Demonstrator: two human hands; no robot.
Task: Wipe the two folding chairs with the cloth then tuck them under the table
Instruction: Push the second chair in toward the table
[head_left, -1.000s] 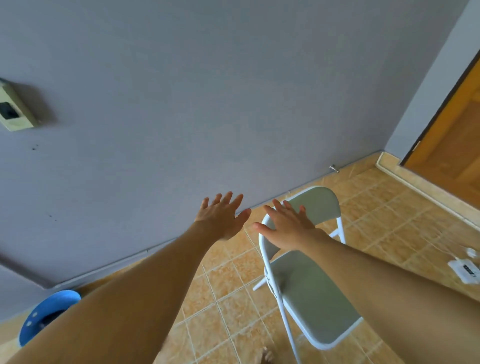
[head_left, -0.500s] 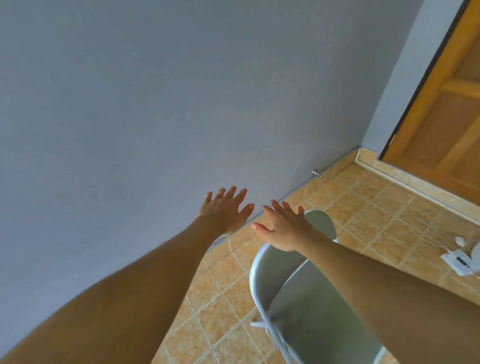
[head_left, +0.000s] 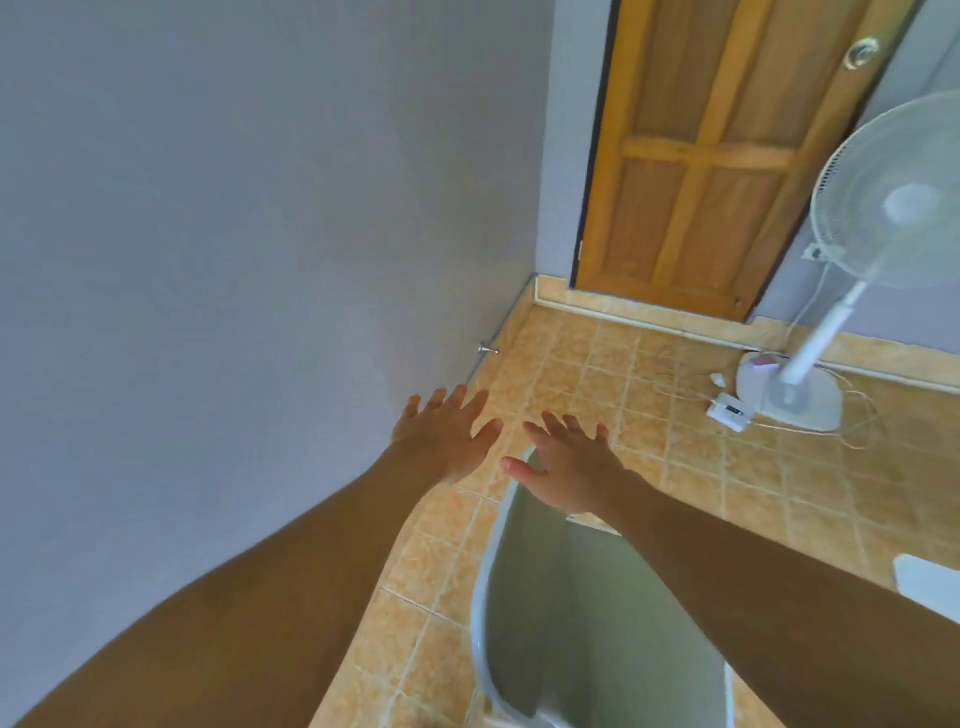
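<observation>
Both hands are spread flat, fingers straight and apart, holding nothing. My right hand (head_left: 566, 467) hangs over the top edge of the grey folding chair (head_left: 561, 613); I cannot tell whether my palm touches it. My left hand (head_left: 447, 436) is just left of the chair's top, over the tiled floor (head_left: 675, 467) and close to the grey wall (head_left: 208, 208). The chair stands open beneath my right forearm. Beyond the chair is a wooden door (head_left: 701, 156). Off to the chair's right stands a white pedestal fan (head_left: 883, 197), with a power strip (head_left: 727, 413) beside its base.
</observation>
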